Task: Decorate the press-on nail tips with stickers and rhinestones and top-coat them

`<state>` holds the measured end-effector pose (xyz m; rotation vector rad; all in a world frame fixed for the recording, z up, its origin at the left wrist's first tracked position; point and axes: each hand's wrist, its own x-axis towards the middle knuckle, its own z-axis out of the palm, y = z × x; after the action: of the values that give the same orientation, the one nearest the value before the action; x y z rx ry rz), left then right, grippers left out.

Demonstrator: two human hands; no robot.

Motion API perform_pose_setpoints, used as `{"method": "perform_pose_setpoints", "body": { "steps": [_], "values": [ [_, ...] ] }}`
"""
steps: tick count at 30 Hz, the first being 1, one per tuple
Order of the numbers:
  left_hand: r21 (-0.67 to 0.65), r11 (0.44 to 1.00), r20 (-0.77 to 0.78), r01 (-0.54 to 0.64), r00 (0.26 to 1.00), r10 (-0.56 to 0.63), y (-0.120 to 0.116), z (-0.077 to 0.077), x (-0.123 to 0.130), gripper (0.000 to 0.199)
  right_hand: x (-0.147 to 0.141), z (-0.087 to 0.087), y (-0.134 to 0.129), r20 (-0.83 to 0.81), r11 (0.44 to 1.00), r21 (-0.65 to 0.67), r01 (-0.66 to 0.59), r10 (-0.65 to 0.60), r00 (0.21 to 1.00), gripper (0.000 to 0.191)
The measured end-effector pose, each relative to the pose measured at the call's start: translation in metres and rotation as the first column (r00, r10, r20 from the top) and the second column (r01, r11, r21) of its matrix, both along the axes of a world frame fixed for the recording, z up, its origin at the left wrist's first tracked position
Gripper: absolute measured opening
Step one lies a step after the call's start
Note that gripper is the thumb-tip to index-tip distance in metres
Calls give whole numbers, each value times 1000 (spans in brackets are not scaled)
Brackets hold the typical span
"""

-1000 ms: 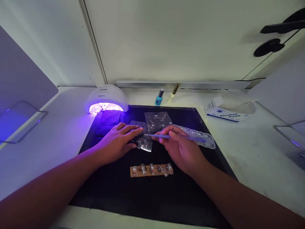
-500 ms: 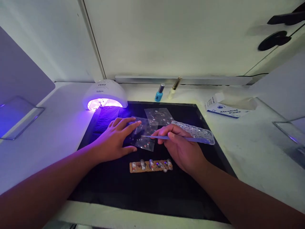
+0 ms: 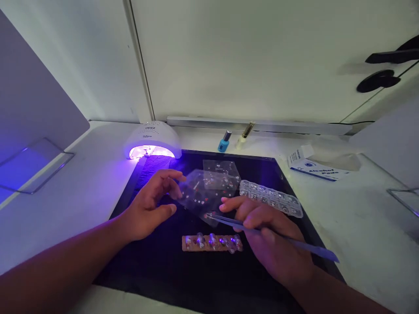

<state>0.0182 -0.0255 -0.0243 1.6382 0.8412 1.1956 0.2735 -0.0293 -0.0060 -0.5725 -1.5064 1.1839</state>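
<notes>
My right hand (image 3: 275, 235) holds a pair of blue tweezers (image 3: 309, 247). Their tips meet the lower edge of a clear sticker sheet (image 3: 203, 192) dotted with small red and white designs; whether they pinch a sticker I cannot tell. At the sheet's left edge, my left hand (image 3: 150, 205) has its fingers curled and its thumb apart from them. A second clear sheet (image 3: 216, 165) lies partly behind the first. Below both hands, a tan strip (image 3: 193, 248) carries several decorated, glossy nail tips (image 3: 212, 240).
A lit white nail lamp (image 3: 152, 135) stands at the back left of the black mat (image 3: 157, 270). Blue (image 3: 224, 144) and cream (image 3: 241, 141) polish bottles are behind it. A clear compartment case (image 3: 271, 198) and an open alcohol pads box (image 3: 317, 170) lie to the right.
The sheet has shifted and turned, its lower corner now toward me. My left hand has drawn back from lying over it, fingers curling. The tweezers have tilted, tips lower. The view has tipped upward.
</notes>
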Motion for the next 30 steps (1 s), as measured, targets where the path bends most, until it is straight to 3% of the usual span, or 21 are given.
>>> {"method": "perform_pose_setpoints", "body": {
  "steps": [4,7,14,18,24,30],
  "values": [
    [-5,992,186,-124,975,122,-2,2,4,49,5,-2,-6,43,992,111,-53,48,998,16],
    [-45,985,219,-168,960,174,-3,6,8,47,7,-5,-9,67,987,150,-65,56,996,16],
    [-110,994,234,23,972,3,-12,7,14,78,11,-8,-11,151,976,212,-58,26,988,18],
    [-90,994,203,56,978,-37,-15,5,16,64,11,-8,-13,194,963,256,-86,36,980,19],
    [-77,993,191,-84,977,97,-18,8,17,46,14,-7,-12,256,946,305,-115,35,966,19],
    [-75,983,69,-168,982,173,-18,9,18,34,16,-2,-12,298,931,339,-134,29,954,19]
  ]
}}
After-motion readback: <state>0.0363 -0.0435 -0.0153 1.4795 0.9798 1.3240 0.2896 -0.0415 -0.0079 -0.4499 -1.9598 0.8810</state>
